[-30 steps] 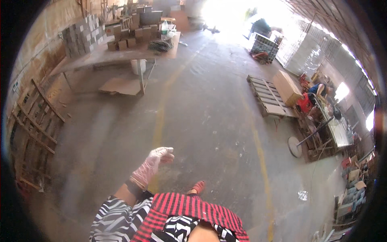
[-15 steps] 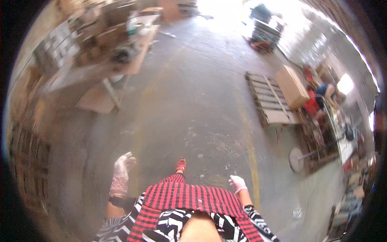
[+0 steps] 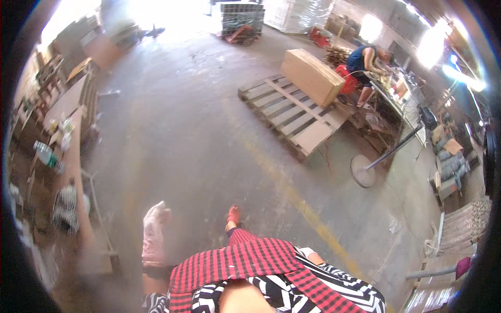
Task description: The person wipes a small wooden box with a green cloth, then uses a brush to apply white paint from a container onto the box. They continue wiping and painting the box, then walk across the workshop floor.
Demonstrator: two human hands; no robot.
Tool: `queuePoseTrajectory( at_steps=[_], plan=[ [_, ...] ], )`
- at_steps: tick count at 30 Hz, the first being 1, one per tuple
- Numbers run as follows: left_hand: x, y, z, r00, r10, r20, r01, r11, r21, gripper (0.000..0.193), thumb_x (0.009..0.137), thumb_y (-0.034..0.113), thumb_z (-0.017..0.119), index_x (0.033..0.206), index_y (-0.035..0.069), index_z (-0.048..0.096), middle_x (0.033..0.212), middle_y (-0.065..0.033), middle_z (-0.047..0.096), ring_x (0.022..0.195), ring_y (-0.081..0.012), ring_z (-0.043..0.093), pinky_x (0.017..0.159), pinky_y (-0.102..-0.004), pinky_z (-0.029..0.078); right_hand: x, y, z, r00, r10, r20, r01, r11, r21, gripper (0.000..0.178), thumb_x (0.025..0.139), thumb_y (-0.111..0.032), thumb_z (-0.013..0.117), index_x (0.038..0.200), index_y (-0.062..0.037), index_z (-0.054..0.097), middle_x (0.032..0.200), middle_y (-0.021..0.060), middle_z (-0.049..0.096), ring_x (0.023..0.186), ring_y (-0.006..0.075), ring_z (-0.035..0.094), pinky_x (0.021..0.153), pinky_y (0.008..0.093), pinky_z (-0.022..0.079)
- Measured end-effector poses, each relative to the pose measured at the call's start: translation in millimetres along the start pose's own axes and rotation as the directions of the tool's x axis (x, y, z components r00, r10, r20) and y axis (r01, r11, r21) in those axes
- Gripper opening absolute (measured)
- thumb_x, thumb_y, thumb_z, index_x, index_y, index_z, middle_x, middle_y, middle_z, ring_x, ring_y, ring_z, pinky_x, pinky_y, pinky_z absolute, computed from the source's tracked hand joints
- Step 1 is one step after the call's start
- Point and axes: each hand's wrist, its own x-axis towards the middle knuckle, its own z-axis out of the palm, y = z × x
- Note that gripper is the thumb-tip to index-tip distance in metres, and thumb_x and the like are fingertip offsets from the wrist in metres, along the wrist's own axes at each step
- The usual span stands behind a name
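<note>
In a pale, thin glove, my left hand (image 3: 155, 232) hangs out in front of me on the left, over the concrete floor. Its fingers are loosely stretched, and nothing shows in them; the picture is a little blurred there. Of my right hand (image 3: 309, 252), only a pale gloved bit shows beside the red and black checked apron (image 3: 235, 259), next to my patterned sleeve. Its fingers are hidden. Neither hand touches anything that I can see. One foot in a red shoe (image 3: 233, 215) is stretched forward on the floor.
Ahead to the right lies a wooden pallet (image 3: 292, 112) bearing a stack of boards (image 3: 313, 77). A stand with a round base (image 3: 363, 171) is nearer. Beyond, a person (image 3: 365, 62) bends over a workbench. A table with a bottle (image 3: 46, 155) stands left.
My view has turned right, so the pallet, boards and worker now lie nearer the middle. My right hand has dropped back, mostly behind the apron and sleeve. My left hand stays raised in front.
</note>
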Motion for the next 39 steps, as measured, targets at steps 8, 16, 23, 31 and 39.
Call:
queuePoseTrajectory(
  at_steps=[8, 16, 23, 31, 39],
  plan=[
    [187, 30, -12, 0.951, -0.193, -0.244, 0.187, 0.981, -0.046, 0.043, 0.083, 0.030, 0.053, 0.114, 0.001, 0.053, 0.101, -0.0154, 0.055, 0.098, -0.0257, 0.053, 0.087, -0.0363, 0.042, 68, -362, 15, 0.931, -0.353, 0.094, 0.364, 0.870, -0.333, 0.030, 0.082, -0.034, 0.052, 0.080, -0.0062, 0.062, 0.071, 0.0070, 0.061, 0.059, 0.0185, 0.052, 0.054, 0.0359, 0.042],
    [394, 97, 5, 0.928, -0.151, -0.342, 0.172, 0.985, 0.033, 0.045, 0.086, 0.031, 0.048, 0.119, 0.000, 0.048, 0.111, -0.0165, 0.052, 0.104, -0.0265, 0.051, 0.093, -0.0368, 0.039, 139, -685, 24, 0.769, -0.634, 0.083, 0.578, 0.634, -0.514, 0.021, 0.080, -0.022, 0.048, 0.078, -0.0051, 0.061, 0.065, 0.0041, 0.059, 0.050, 0.0182, 0.050, 0.048, 0.0328, 0.041],
    [685, 218, 159, 0.979, -0.146, -0.140, 0.162, 0.980, 0.111, 0.034, 0.083, 0.023, 0.057, 0.109, 0.001, 0.057, 0.095, -0.0125, 0.061, 0.087, -0.0201, 0.058, 0.077, -0.0315, 0.047, 154, -782, 24, 0.965, -0.252, 0.066, 0.259, 0.955, -0.143, 0.024, 0.084, -0.028, 0.053, 0.092, -0.0069, 0.058, 0.080, 0.0038, 0.062, 0.059, 0.0122, 0.048, 0.052, 0.0288, 0.039],
    [958, 273, 353, 0.959, -0.036, 0.281, -0.028, 0.975, 0.219, 0.035, 0.084, 0.029, 0.055, 0.110, 0.007, 0.059, 0.093, -0.0104, 0.064, 0.082, -0.0194, 0.061, 0.073, -0.0314, 0.047, 280, -899, -18, 0.979, 0.167, 0.117, -0.204, 0.829, 0.521, 0.013, 0.084, -0.021, 0.050, 0.087, -0.0085, 0.054, 0.069, 0.0051, 0.058, 0.045, 0.0127, 0.043, 0.038, 0.0275, 0.034],
    [1133, 324, 426, 0.986, -0.104, 0.127, 0.067, 0.961, 0.267, 0.038, 0.084, 0.033, 0.053, 0.112, 0.008, 0.058, 0.093, -0.0119, 0.064, 0.078, -0.0226, 0.061, 0.071, -0.0325, 0.046, 248, -1273, -97, 0.984, -0.147, -0.098, 0.161, 0.975, 0.154, 0.020, 0.084, -0.029, 0.052, 0.077, -0.0112, 0.058, 0.067, -0.0007, 0.056, 0.055, 0.0095, 0.045, 0.047, 0.0273, 0.034]
  ],
)
